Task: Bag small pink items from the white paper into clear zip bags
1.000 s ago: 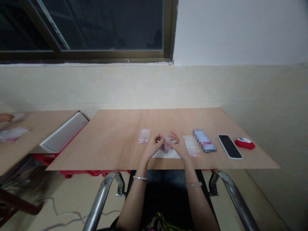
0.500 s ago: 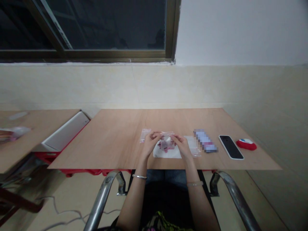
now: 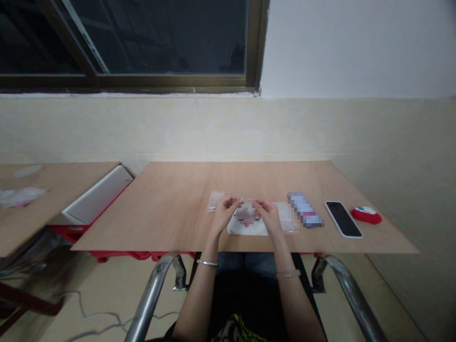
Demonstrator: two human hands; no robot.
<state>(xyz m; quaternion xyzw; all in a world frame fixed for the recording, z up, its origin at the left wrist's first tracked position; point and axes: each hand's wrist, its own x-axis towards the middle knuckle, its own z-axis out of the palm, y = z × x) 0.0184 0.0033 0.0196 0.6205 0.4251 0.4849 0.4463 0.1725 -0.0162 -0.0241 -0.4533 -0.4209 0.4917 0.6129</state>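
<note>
One small clear bag [image 3: 247, 209] is held up over a white sheet [image 3: 249, 231], near the middle of the counter [image 3: 171, 199]. The left hand [image 3: 224, 213] has its grip clamped on the bag's top left corner, and the right hand [image 3: 270, 216] pinches the top right. Reddish pieces [image 3: 245, 222] show low between the hands; whether inside the bag or behind it, I cannot tell. The bag should be light, limp and slightly slippery, creasing easily, so both top corners seem the best hold. Another small bag [image 3: 215, 202] lies just left.
</note>
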